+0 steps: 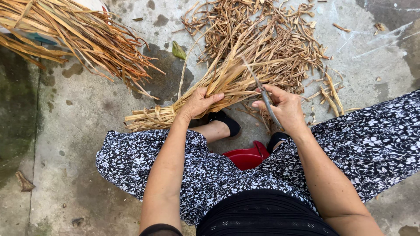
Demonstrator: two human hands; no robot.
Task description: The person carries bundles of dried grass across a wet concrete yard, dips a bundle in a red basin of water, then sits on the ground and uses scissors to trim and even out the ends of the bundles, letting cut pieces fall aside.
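My left hand grips a thick bundle of dried straw-coloured leaves near its tied base, which points left across the concrete. My right hand holds a thin dark blade-like tool slanting up into the bundle's leaves. I sit low, with a black-and-white flowered skirt over both knees and black shoes below the bundle.
A heap of cut dry leaf scraps lies beyond the bundle. A second, larger sheaf of dried leaves lies at upper left. A red low stool shows between my legs. Damp concrete floor surrounds everything.
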